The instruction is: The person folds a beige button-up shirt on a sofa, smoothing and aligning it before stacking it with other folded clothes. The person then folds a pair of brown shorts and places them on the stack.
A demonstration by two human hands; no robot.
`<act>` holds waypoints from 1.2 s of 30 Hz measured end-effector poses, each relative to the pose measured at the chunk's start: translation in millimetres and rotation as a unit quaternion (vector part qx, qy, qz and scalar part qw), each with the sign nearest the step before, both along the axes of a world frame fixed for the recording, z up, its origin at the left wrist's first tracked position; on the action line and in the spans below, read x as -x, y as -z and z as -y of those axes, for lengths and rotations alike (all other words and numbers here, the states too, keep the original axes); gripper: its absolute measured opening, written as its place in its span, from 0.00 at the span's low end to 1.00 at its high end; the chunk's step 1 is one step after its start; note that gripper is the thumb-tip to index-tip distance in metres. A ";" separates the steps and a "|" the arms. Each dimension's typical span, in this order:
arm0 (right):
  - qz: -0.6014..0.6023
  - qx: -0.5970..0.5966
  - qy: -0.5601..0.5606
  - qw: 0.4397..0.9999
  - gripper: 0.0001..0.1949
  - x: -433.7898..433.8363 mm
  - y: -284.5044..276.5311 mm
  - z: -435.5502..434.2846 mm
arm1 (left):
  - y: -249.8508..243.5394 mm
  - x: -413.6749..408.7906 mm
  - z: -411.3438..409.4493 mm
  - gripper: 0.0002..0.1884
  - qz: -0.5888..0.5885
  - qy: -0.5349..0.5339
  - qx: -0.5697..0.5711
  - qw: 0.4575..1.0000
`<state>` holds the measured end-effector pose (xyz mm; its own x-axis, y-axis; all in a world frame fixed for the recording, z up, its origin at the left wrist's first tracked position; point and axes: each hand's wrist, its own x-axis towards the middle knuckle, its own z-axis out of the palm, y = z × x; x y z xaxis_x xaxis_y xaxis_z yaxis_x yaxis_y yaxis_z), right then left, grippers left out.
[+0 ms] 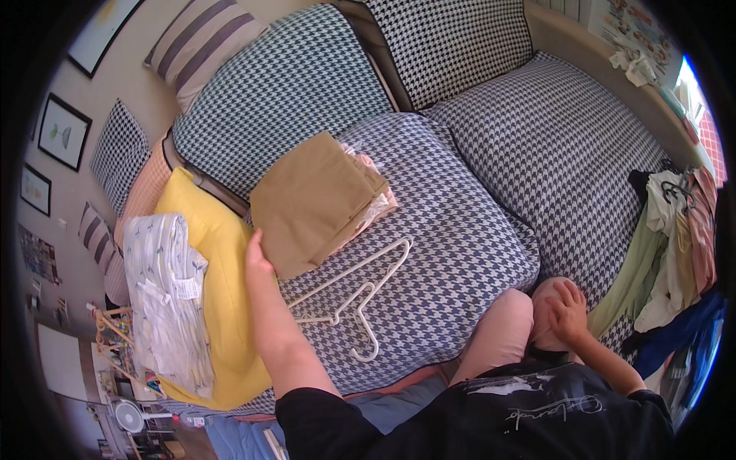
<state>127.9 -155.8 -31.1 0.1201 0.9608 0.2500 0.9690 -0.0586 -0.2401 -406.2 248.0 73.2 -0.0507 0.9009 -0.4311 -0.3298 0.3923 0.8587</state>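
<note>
My left hand is at the near left edge of a folded brown garment. Most of its fingers are hidden by the cloth, so I cannot tell whether they grip it. Under the brown garment, pink and white folded fabric shows along the right side. White clothes hangers lie on the houndstooth sofa seat, partly covered by my left forearm. My right hand rests on my knee in pink trousers, its fingers spread and holding nothing.
Left of my forearm, a folded white printed cloth lies on a yellow cushion. Several garments on hangers drape over the sofa at the right. Houndstooth back cushions rise at the far side. A white fan stands lower left.
</note>
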 end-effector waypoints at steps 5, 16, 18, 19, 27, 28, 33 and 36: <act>0.013 0.013 0.001 1.000 0.13 0.1 -0.6 1.9 | 27.5 9.6 15.8 0.27 0.023 0.049 0.017 0.998; 0.005 0.006 -0.001 1.000 0.13 2.2 -2.8 2.7 | 28.1 5.6 11.0 0.31 -0.072 0.059 0.004 0.996; 0.001 0.007 -0.003 1.000 0.13 2.4 -2.5 3.7 | 23.0 7.0 2.5 0.30 -0.035 0.061 0.002 0.998; 0.000 0.009 -0.001 1.000 0.13 2.2 -3.6 3.9 | 15.1 2.1 0.0 0.29 0.007 0.067 0.002 0.998; 0.000 0.018 0.000 1.000 0.13 6.0 -9.4 1.1 | -76.6 -50.3 -40.8 0.23 0.060 0.065 -0.159 0.983; 0.000 0.012 -0.001 1.000 0.13 4.0 -6.9 2.4 | -90.9 -78.5 -37.8 0.23 0.064 0.061 -0.194 0.977; -0.012 -0.010 0.004 1.000 0.11 0.7 -2.1 6.7 | -159.7 -186.8 -14.1 0.22 0.103 0.143 -0.267 0.947; -0.006 -0.015 -0.002 1.000 0.11 -2.1 -2.2 11.7 | -196.6 -242.5 28.4 0.22 0.168 0.204 -0.277 0.924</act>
